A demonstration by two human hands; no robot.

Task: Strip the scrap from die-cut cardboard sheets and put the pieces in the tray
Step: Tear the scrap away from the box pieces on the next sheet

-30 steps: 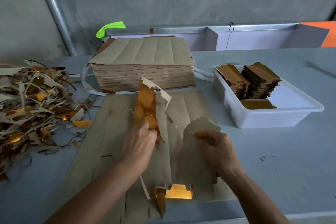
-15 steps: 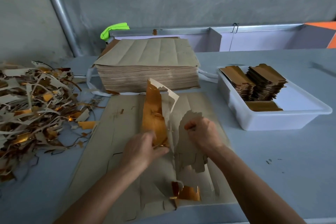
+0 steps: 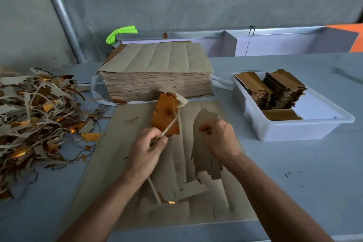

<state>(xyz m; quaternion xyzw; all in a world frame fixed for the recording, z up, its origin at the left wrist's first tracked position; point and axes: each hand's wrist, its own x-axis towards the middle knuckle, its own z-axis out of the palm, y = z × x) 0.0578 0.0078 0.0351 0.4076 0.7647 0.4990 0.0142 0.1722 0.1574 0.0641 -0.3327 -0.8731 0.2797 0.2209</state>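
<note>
Head view. We hold the work with both hands over a die-cut sheet (image 3: 137,129) lying flat on the desk (image 3: 294,173). The left hand (image 3: 146,148) pinches a thin grey scrap strip (image 3: 172,122) together with the lower edge of a piece (image 3: 166,118) whose gold foil face is turned up towards us; the grip is narrow, fingers curled round the strip. The right hand (image 3: 220,138) is a closed fist around the top of a grey, jagged-edged cut piece (image 3: 204,149), which hangs down below that grip towards the near edge of the sheet.

The relation that governs the next move, in our judgement: the white tray (image 3: 275,133) lies to the right of and beyond the right grip, well apart from the left one, so the right hand is the nearer carrier. The long axis of the cut piece runs from near to far, roughly in line with the stacked pieces (image 3: 282,92) already in the tray.

Materials: the sheet is matt grey board, thin and flexible, with ragged perforated edges; the reverse is glossy gold. Beyond both grips stands a thick stack of uncut sheets (image 3: 157,78). Left of the left grip lies a loose scrap heap (image 3: 35,116) of tangled strips.
</note>
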